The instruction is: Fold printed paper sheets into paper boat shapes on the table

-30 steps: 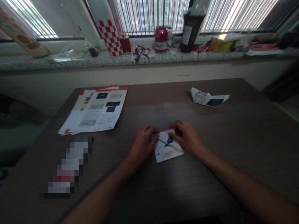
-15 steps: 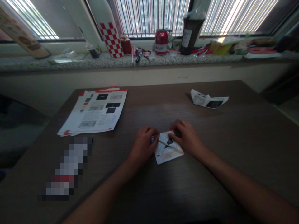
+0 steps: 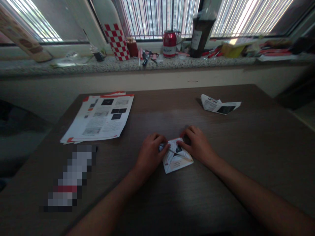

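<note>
Free tbl (image 3: 164, 113) btwn sheets (image 3: 100, 119) & far folded paper (image 3: 220, 105), pixelated obst. (image 3: 71, 177) nr L

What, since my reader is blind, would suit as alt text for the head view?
A person's left hand and right hand hold a small folded printed paper on a dark table. Printed sheets and a pixelated object lie to the left; another folded paper sits farther back, to the right.

A folded paper (image 3: 177, 160) lies on the tabletop (image 3: 152, 203) between the person's left hand (image 3: 152, 151) and right hand (image 3: 197, 144). At back left rests a stack of sheets (image 3: 103, 119), an obscured object (image 3: 71, 177) in front of it; at back right, another folded piece (image 3: 220, 106). Behind, the windowsill (image 3: 177, 63) bears a can (image 3: 169, 45) between a tall container (image 3: 118, 42) and a cup (image 3: 199, 39).
</note>
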Demonstrator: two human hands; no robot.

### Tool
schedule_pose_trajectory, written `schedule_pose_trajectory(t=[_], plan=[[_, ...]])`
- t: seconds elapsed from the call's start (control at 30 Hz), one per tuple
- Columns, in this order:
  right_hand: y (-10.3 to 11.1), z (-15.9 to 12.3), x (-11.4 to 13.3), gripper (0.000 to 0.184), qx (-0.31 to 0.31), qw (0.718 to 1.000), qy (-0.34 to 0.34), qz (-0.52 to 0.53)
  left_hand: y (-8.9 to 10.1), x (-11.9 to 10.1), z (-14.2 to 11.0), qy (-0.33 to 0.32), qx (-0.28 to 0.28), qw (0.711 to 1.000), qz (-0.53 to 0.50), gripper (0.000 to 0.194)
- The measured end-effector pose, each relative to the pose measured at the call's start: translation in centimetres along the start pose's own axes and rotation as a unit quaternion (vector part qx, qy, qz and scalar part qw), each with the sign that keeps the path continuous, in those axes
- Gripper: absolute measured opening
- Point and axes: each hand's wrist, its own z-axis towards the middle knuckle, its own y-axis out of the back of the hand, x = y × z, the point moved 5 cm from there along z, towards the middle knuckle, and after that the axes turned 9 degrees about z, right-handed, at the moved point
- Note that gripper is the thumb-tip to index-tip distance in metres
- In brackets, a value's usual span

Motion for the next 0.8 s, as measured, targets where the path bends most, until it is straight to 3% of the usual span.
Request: schedule_pose_trajectory(t=[0.8], plan=[[-0.24,0.53,-0.54,0.017,0.021,1.0,-0.007,-0.01,-0.28,0.06,0.14,0.02,0.009,1.0,0.018,0.004]])
